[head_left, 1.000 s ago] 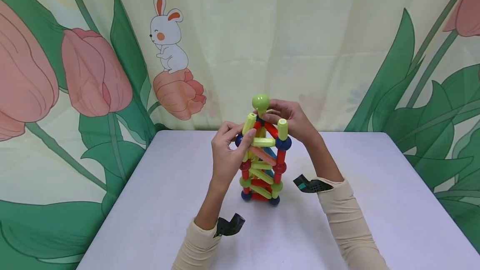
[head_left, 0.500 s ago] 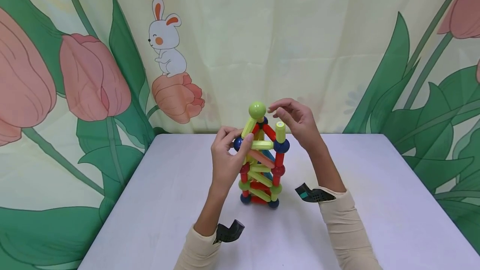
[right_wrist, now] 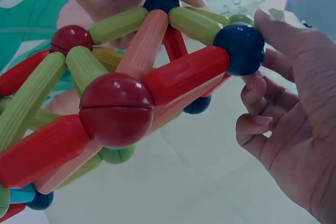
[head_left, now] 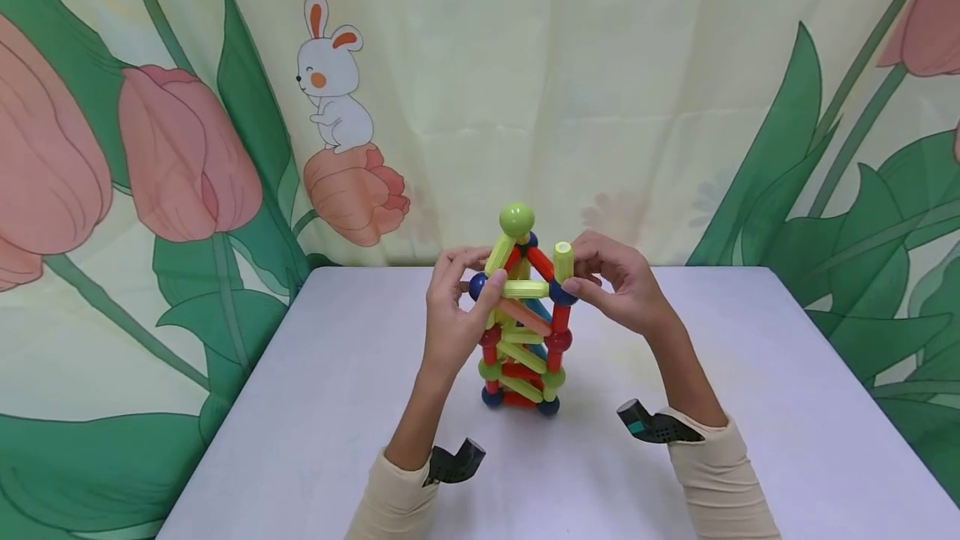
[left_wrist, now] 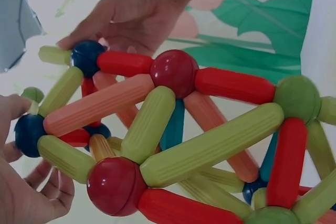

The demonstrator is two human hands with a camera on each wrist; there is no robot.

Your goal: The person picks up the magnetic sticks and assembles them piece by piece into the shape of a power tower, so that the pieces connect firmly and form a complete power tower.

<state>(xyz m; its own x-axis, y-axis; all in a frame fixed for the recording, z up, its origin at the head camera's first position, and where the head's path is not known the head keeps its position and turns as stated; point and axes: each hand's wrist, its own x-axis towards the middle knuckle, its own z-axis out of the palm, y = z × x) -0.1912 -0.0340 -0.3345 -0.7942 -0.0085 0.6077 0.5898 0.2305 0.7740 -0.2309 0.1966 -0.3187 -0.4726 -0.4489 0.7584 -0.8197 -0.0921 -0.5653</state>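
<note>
A tower of magnetic rods and balls (head_left: 561,319) stands upright on the white table (head_left: 337,390). My left hand (head_left: 453,315) holds its upper left corner, thumb and fingers at a dark blue ball (left_wrist: 29,135). At the upper right corner, my right hand (head_left: 626,282) pinches around another dark blue ball (right_wrist: 240,49), the thumb close to the foot of an upright yellow-green rod (head_left: 563,261). A light green ball (head_left: 517,219) tops the tower. From the left corner a yellow-green rod (head_left: 498,255) leans in to that ball. The right hand's fingertips are partly hidden behind the rod.
Behind the table's far edge hangs a pale curtain (head_left: 600,65) printed with tulips and a rabbit (head_left: 336,94). Each wrist carries a small black camera, the left camera (head_left: 456,461) and the right camera (head_left: 660,425) both above the table.
My right hand has let go near the top green ball and come down to the right corner. The left corner's rod now leans against that ball. My left hand keeps its hold.
</note>
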